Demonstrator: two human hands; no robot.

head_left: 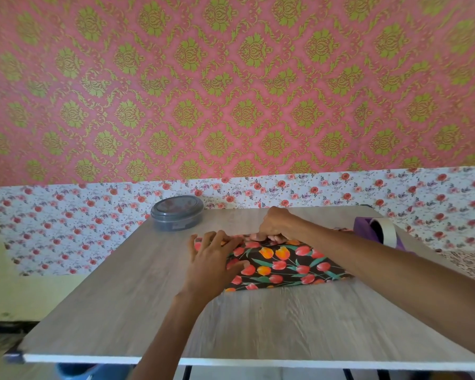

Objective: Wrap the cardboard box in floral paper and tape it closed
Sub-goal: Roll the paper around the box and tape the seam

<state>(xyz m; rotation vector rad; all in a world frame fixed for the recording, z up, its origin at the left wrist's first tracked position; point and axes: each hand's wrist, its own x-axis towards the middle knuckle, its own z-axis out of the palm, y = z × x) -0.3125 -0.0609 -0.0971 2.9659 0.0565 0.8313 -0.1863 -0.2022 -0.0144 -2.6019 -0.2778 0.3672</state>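
As left hand (213, 263) presses floral paper (283, 263) flat, right hand (276, 224) pinches it; wood-grain table (148, 297).

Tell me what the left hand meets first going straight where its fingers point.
Likely nothing near: the left hand points past the edge of the floral paper, between the grey tub and the right hand, over table toward the wall.

I record the floral paper (285, 263) (black ground, red and orange tulips, green leaves) lying printed side up, right of centre on the table (121, 297), folded over a low flat form.
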